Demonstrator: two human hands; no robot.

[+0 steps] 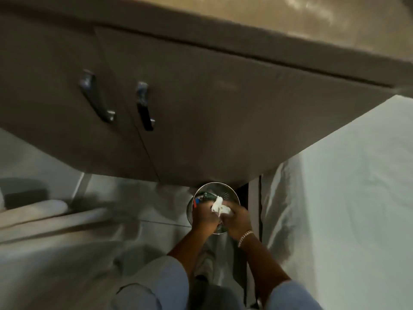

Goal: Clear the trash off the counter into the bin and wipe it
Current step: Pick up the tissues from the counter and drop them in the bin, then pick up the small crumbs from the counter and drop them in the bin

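A small round metal bin [232, 195] stands on the floor below the cabinet, with some trash showing inside it, including a red and blue scrap [196, 202]. Both hands hover right over its mouth. My left hand [204, 217] and my right hand [238, 219] are pressed together around a crumpled white paper [220, 206], which pokes up between the fingers. A chain bracelet circles the right wrist. The counter top [290, 16] is a blurred brown band at the upper edge of the view.
Brown cabinet doors [201, 108] with two metal handles [98, 97] hang above the bin. A white cloth-covered bulk [346, 198] fills the right side. White sheeting covers the floor on the left. My shoe [204, 267] stands just behind the bin.
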